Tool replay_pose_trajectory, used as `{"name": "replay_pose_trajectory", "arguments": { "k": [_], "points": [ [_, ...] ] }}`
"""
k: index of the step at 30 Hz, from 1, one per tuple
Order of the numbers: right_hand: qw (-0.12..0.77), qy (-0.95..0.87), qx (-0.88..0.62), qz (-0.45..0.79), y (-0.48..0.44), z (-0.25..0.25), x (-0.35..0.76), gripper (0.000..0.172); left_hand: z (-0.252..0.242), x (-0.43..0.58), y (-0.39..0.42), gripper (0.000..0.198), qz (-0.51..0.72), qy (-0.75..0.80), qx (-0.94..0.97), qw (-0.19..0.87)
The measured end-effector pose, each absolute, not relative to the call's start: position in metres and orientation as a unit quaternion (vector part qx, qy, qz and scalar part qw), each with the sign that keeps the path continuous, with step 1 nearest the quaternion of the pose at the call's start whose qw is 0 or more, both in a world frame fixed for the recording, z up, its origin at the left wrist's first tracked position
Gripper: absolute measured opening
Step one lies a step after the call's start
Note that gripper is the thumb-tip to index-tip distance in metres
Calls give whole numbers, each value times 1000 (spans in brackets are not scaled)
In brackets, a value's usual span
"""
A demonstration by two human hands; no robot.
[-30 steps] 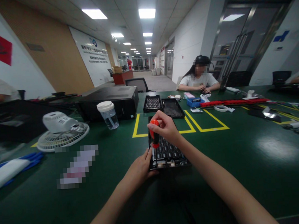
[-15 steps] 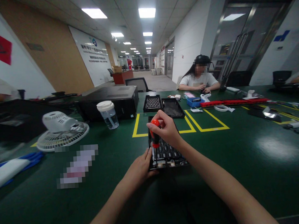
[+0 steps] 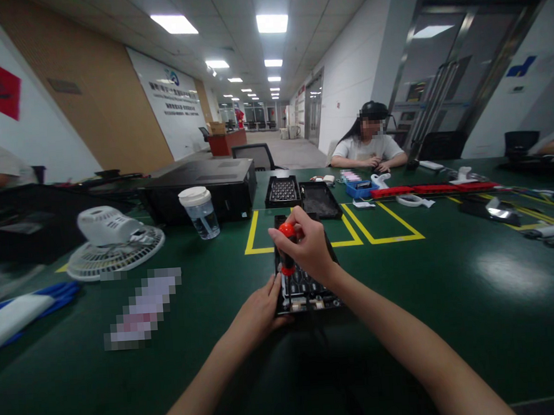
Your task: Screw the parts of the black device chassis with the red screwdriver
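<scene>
A red-and-black screwdriver (image 3: pixel 288 260) stands nearly upright, its shaft pointing down at the lower left corner of a flat black case (image 3: pixel 306 306). My right hand (image 3: pixel 310 242) is closed around the screwdriver's handle, fingers near the red top. Rows of dark cell-like shapes fill the case, with small metal and pale parts along its near edge. My left hand (image 3: pixel 267 305) grips the case's left near side, thumb along the edge and fingers low beside it. The right hand and forearm hide part of the case, and the screwdriver's tip is too small to make out.
Behind the case lie another open black case (image 3: pixel 283 193) and a black tray (image 3: pixel 321 201). To the left are a lidded water cup (image 3: pixel 200 213), a white fan (image 3: pixel 114 242) and a large black box (image 3: pixel 200 181). A person (image 3: pixel 369 140) sits across the green table (image 3: pixel 453 322).
My right hand has turned slightly around the screwdriver's handle, and its wrist has shifted a little. My left hand and the case stay in place.
</scene>
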State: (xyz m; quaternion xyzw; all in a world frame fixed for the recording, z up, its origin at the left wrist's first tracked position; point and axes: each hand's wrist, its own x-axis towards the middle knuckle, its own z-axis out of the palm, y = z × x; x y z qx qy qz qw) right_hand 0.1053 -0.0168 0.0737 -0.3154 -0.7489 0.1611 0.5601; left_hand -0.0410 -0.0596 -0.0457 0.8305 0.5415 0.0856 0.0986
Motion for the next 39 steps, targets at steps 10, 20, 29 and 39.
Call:
{"name": "replay_pose_trajectory", "arguments": {
  "k": [10,20,29,39],
  "points": [
    [587,-733,-328,103,-25,71,98,30,-43,-40,-61,83,85,543,830,100],
    [589,-726,-333,125,-25,69,96,29,-39,-39,-62,79,87,542,829,108],
    [574,-754,-294,122,-24,77,100,16,-45,-40,-59,86,80,539,833,99],
    [569,-742,-269,229,-21,76,101,17,-44,-40,-60,84,82,543,829,104]
  ]
}}
